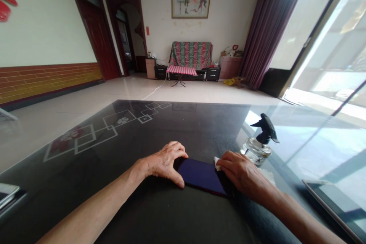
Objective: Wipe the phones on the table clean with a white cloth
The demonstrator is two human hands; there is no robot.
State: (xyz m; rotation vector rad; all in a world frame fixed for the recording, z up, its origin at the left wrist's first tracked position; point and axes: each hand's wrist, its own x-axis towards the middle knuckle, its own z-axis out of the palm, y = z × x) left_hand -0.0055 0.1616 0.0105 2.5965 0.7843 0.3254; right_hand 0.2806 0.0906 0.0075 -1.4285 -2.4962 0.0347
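Observation:
A dark blue flat device, like a phone or small tablet (201, 175), lies on the glossy black table (137, 206). My left hand (167, 162) holds its left end, thumb at the near edge and fingers at the far edge. Over the right end is my right hand (243, 171), its fingers closed on a white cloth or tissue (217, 163) that touches the screen. Just beyond my right hand stands a clear spray bottle (256, 150) with a black trigger head.
Another white piece (268, 176) lies beside my right wrist. A dark tablet-like device (334, 202) rests at the right, and stacked pale devices (8, 194) sit at the left edge. Beyond the table, a cloth-covered object (191, 55) stands by the wall.

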